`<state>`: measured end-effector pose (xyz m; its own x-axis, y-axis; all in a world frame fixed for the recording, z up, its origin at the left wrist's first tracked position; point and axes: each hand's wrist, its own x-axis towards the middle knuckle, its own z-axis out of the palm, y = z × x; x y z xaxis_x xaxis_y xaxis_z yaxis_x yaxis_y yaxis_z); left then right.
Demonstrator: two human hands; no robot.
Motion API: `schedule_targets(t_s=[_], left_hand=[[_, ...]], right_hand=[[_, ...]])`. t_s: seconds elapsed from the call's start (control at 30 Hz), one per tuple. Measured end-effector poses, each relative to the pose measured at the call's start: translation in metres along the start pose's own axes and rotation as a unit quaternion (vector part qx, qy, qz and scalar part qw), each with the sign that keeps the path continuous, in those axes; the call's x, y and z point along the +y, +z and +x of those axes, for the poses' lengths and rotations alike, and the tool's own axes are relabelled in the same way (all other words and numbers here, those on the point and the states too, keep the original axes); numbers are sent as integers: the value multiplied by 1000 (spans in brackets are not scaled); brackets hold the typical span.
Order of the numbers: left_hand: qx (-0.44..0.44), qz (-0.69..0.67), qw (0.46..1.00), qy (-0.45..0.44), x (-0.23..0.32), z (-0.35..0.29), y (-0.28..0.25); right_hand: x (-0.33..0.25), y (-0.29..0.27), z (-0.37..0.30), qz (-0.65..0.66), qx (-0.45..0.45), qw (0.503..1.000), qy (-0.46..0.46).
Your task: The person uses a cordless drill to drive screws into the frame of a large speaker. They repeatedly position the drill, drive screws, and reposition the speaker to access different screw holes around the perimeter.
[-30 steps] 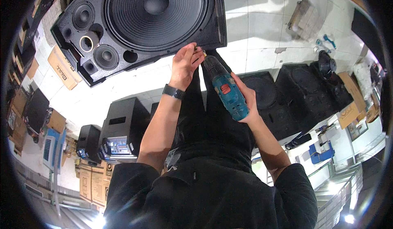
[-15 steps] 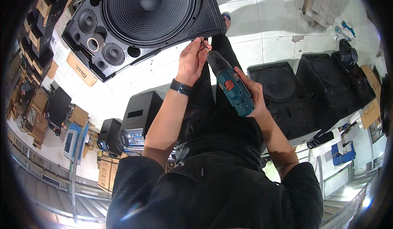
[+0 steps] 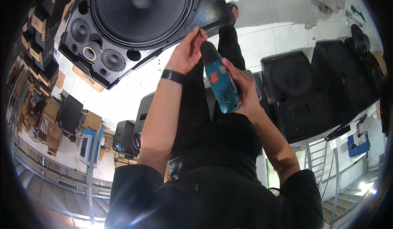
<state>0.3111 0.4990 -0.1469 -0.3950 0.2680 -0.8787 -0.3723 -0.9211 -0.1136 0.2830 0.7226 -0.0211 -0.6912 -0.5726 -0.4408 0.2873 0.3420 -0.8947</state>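
Observation:
My right hand [image 3: 245,89] grips a teal and black cordless drill [image 3: 221,83] with an orange-red patch on its side. The drill's black nose points away from me, toward the fingers of my left hand [image 3: 187,52]. Those fingers are pinched together around something small and dark just off the drill's nose, too small to name. Just beyond, the near edge of a large black speaker cabinet [image 3: 208,18] lies face up. In it sit a big woofer cone [image 3: 123,22], two small drivers and a tan-rimmed round tube [image 3: 89,54].
Several black speaker cabinets [image 3: 286,75] lie to the right, with a loose driver [image 3: 360,38] by the far one. On the left are cardboard boxes [image 3: 93,120], a dark case [image 3: 70,114] and a blue-white unit [image 3: 88,145]. My sandalled foot [image 3: 234,11] shows beside the large cabinet.
My hands and the drill have shifted slightly left and farther from me, and the drill stands more upright in view. The left fingertips now overlap the cabinet's near edge. The whole view has turned a little.

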Motion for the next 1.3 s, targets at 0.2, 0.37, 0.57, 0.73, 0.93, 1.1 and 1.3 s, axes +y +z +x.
schedule_targets(t_s=[0.2, 0.37, 0.57, 0.73, 0.93, 1.1, 1.3], left_hand=[[-57, 55, 996, -38, 42, 27, -24], [5, 59, 998, -29, 46, 44, -28], [15, 87, 996, -2, 44, 55, -28], [0, 62, 998, -11, 42, 37, -34], [96, 15, 995, -3, 25, -5, -40], [87, -17, 996, 3, 21, -16, -43], [44, -21, 999, -5, 35, 11, -36]], right_hand=[[25, 70, 19, 48, 116, 992, 14], [35, 102, 31, 153, 155, 972, 84], [42, 114, 38, 84, 174, 977, 86], [49, 115, 32, 149, 160, 971, 95], [42, 118, -2, 88, 93, 988, 83], [37, 123, -10, 110, 103, 984, 91], [38, 123, 17, 143, 133, 976, 95]])
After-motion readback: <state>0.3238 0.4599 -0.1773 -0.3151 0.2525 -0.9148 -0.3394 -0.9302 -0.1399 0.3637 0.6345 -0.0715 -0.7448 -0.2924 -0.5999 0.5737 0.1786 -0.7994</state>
